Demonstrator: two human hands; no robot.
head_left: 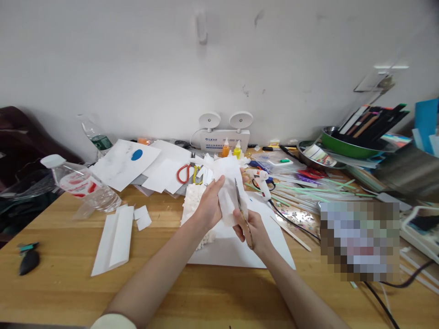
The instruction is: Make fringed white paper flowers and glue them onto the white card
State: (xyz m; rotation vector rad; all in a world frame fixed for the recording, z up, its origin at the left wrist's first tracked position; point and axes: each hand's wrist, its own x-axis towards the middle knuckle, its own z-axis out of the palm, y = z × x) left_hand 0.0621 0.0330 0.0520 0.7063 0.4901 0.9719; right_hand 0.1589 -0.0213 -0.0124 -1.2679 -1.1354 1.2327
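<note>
My left hand (210, 204) grips a folded piece of white paper (228, 183), holding it up over the wooden desk (68, 278). My right hand (252, 228) is closed round the brown handles of a pair of scissors (243, 214), whose blades point up into the paper's right edge. Beneath both hands lie a large white sheet (236, 249) and a pile of white cut-paper pieces (194, 201).
A folded white strip (115, 240) and small scraps lie to the left. Two plastic bottles (82, 183) rest at the far left. Red scissors (184, 173), loose white sheets (123, 164), a glue gun (263, 183), straws, small paint bottles (225, 148) and a green bowl (350, 146) crowd the back.
</note>
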